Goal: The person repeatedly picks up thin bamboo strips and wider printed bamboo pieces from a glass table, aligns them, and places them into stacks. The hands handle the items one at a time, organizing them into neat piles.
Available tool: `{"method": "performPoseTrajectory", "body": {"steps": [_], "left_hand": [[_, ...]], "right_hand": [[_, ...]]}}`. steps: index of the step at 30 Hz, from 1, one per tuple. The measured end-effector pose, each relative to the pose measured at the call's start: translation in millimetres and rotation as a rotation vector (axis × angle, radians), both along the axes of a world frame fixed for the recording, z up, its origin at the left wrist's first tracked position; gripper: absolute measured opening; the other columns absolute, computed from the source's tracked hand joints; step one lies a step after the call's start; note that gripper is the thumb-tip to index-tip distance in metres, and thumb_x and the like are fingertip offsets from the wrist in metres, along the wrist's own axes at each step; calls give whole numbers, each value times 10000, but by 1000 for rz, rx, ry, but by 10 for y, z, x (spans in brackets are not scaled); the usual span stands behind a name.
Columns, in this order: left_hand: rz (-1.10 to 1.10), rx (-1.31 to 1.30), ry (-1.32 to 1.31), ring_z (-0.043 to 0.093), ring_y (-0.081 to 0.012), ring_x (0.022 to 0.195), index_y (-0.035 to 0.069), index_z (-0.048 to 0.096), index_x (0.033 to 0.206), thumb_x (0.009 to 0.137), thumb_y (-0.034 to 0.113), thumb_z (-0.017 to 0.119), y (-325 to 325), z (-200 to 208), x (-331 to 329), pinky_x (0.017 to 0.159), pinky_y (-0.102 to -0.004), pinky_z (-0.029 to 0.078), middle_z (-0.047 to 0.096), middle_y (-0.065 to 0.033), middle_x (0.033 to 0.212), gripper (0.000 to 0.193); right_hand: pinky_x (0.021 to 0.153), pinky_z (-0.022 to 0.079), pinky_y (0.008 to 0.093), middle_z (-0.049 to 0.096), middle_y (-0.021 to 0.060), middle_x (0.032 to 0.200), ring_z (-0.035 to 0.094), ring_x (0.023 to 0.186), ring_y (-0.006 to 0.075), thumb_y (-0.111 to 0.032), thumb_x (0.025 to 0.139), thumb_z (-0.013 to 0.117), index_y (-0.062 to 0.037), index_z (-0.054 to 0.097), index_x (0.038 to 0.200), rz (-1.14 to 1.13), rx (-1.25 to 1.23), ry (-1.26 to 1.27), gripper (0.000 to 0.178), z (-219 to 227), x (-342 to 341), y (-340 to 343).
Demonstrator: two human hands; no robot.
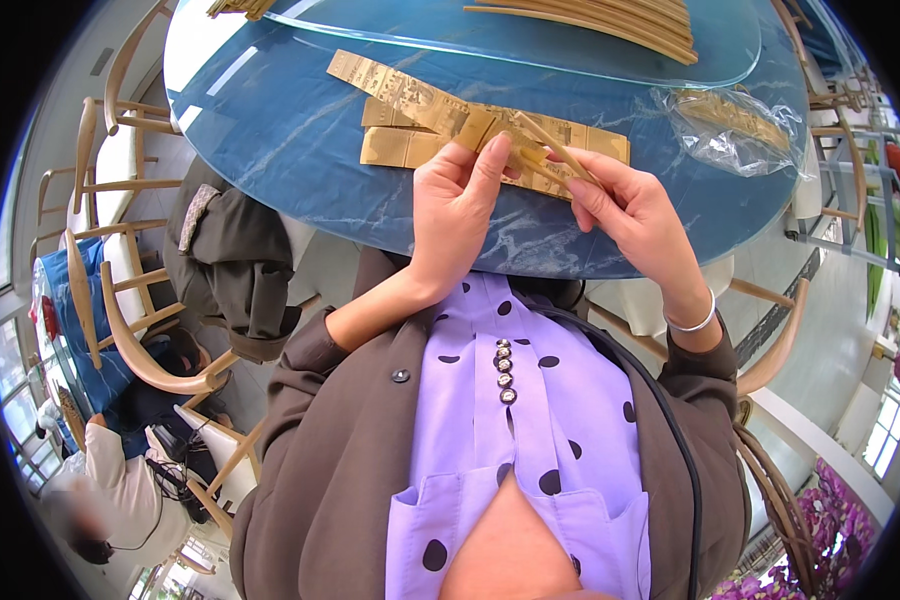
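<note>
Far left: dark coat (235,260) draped over a wooden chair (170,372). Gold paper strips (388,148) lie crossed on blue table (300,130). Left hand (455,205), thumb against fingers, pinches a folded strip (477,128) just above them. Thin tan stick (552,142) slants beside it, lower end gripped by right hand (630,205). Beyond, more sticks (610,22) piled on glass. Rightmost: clear plastic bag (735,130).

Brown jacket (335,455), black-spotted lilac shirt (545,425)
</note>
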State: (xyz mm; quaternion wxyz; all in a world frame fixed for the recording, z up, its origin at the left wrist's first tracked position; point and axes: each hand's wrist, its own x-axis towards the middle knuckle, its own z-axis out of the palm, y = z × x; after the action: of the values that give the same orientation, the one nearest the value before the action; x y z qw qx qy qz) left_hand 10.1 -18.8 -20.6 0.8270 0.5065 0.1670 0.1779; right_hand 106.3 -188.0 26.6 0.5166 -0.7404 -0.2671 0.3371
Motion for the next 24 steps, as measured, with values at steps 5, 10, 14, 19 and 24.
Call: {"method": "performPoseTrajectory", "body": {"steps": [5,10,14,19,24], "left_hand": [[41,-64,17,361,27,552,35,667,921,1014,246,645,49,-49,72,468,-189,236,516,91,662,232],[87,-93,-33,334,21,532,58,645,875,1012,251,648,118,-91,106,453,-197,218,465,98,629,237],[89,-116,-66,336,19,530,65,629,851,1009,252,653,113,-74,133,449,-195,223,457,98,624,246],[96,-132,-55,356,18,530,69,621,843,1003,257,661,66,-61,150,448,-187,236,481,92,637,250],[84,-146,-54,364,20,531,68,620,840,999,255,667,67,-77,134,449,-183,237,495,90,648,251]], "right_hand": [[638,503,286,693,86,873,607,711,178,-95,961,630,-108,663,1302,-61,30,-777,343,-135,39,27],[642,523,342,681,96,897,632,756,247,-67,931,647,-99,664,1277,-177,-160,-1121,348,8,-13,-16],[596,504,345,646,85,837,617,672,256,-125,921,678,-104,665,1270,-149,-186,-1141,350,-41,-99,-32],[574,492,350,638,88,812,615,649,256,-151,937,674,-66,680,1225,-88,-193,-1139,301,-99,-169,52],[576,499,345,647,90,791,621,652,254,-152,940,672,-35,683,1199,-94,-212,-1136,284,-138,-182,84]]}}
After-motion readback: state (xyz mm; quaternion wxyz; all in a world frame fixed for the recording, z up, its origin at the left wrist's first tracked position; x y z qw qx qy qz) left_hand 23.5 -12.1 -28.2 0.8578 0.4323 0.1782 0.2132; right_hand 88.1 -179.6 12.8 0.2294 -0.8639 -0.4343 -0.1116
